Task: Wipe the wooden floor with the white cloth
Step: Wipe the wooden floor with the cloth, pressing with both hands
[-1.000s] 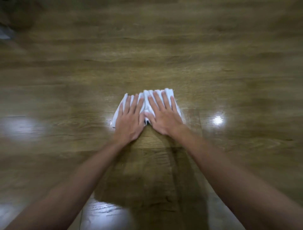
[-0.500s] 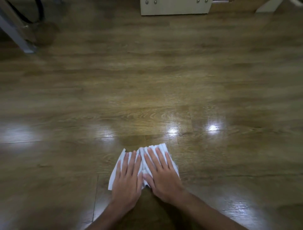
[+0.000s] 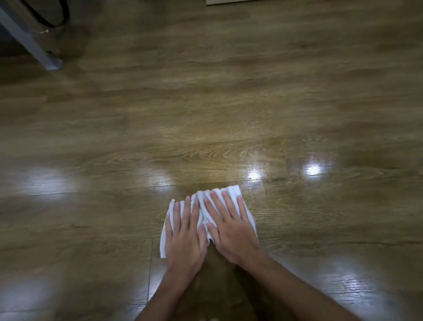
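Observation:
The white cloth lies bunched in folds on the glossy wooden floor, low in the middle of the view. My left hand presses flat on its left part, fingers straight and slightly spread. My right hand presses flat on its right part, fingers pointing up and to the left. The thumbs nearly meet over the middle of the cloth. Most of the cloth is hidden under the hands; only its edges and top folds show.
A grey metal leg slants down to the floor at the top left, with a black cable looping beside it. The bottom of a pale piece of furniture shows at the top edge. Ceiling lights glare off the boards.
One second ago the cloth and hands sat mid-frame with arms stretched out; they then came back toward me. In the last half second the view shifted a little, with the hands still flat on the cloth.

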